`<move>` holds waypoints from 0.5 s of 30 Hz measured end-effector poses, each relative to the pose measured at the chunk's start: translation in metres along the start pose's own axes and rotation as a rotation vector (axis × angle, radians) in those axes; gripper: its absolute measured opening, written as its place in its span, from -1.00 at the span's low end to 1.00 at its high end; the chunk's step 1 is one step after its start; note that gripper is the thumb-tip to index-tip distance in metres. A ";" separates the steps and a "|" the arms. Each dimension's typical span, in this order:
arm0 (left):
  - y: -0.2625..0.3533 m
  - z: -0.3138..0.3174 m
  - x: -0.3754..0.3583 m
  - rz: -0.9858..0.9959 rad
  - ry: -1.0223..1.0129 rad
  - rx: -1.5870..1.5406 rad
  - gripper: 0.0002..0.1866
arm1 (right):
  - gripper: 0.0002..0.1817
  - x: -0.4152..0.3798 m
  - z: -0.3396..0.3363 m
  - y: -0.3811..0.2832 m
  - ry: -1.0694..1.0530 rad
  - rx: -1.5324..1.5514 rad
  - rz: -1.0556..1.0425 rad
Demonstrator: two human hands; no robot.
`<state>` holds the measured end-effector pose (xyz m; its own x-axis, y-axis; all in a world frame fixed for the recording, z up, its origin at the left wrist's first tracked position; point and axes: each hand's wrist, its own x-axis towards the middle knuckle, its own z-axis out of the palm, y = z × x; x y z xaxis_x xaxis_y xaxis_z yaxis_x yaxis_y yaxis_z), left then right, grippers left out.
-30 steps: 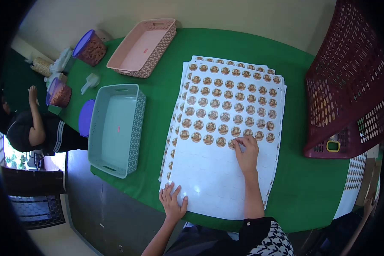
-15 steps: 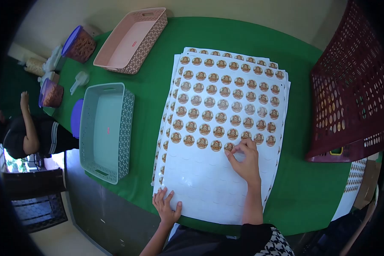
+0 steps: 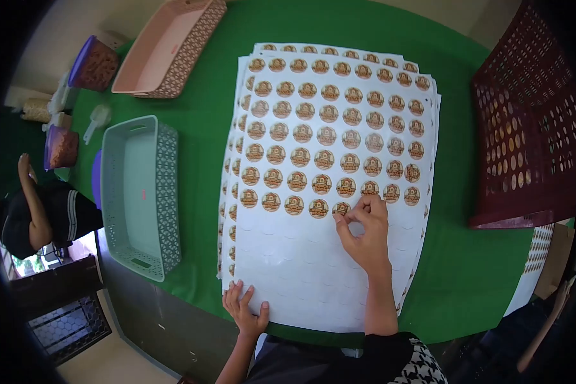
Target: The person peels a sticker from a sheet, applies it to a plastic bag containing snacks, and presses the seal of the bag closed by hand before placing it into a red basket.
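Observation:
A white sheet of round brown-and-gold stickers [image 3: 326, 136] tops a stack of similar sheets. Its lower part [image 3: 288, 269] is bare, with faint cut outlines. My right hand [image 3: 367, 237] is over the lowest sticker row, thumb and forefinger curled into a pinch at the edge of one round sticker [image 3: 341, 209]. The fingertips partly cover that sticker, and how far it is lifted cannot be made out. My left hand [image 3: 244, 312] rests with fingers spread on the sheet's lower left corner.
A green basket [image 3: 168, 211] and a pink basket [image 3: 189, 54] stand left on the green cloth [image 3: 201, 128]. Behind them are purple-lidded food tubs [image 3: 95, 64] and a clear scoop [image 3: 98, 121]. A maroon crate [image 3: 525, 141] stands right. Another person [image 3: 48, 214] is at far left.
The view has shifted, so the baskets and sheet top sit farther left and higher. My right hand stays at the same sticker, and my left hand keeps to the sheet's corner.

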<state>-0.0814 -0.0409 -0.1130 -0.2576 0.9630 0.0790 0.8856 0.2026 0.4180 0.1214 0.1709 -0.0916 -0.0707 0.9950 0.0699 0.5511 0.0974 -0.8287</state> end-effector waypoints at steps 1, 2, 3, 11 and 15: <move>-0.001 0.002 0.000 0.002 0.012 0.004 -0.61 | -0.87 0.000 0.000 0.002 0.009 0.017 -0.016; -0.002 0.001 -0.003 0.000 0.018 0.010 -0.60 | -0.86 -0.002 -0.001 0.004 0.013 0.036 -0.027; -0.004 0.001 -0.004 0.000 0.011 0.008 -0.58 | -0.86 -0.002 -0.003 0.004 0.006 0.028 -0.011; -0.006 0.002 -0.006 -0.016 -0.004 -0.011 -0.59 | -0.80 0.001 -0.003 0.008 0.110 0.143 0.114; -0.008 0.004 -0.007 -0.016 -0.015 0.014 -0.58 | -0.80 0.000 -0.003 0.011 0.030 0.050 0.036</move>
<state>-0.0851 -0.0484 -0.1208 -0.2662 0.9621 0.0586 0.8868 0.2206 0.4060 0.1301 0.1723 -0.0986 -0.0259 0.9981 0.0555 0.5108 0.0609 -0.8575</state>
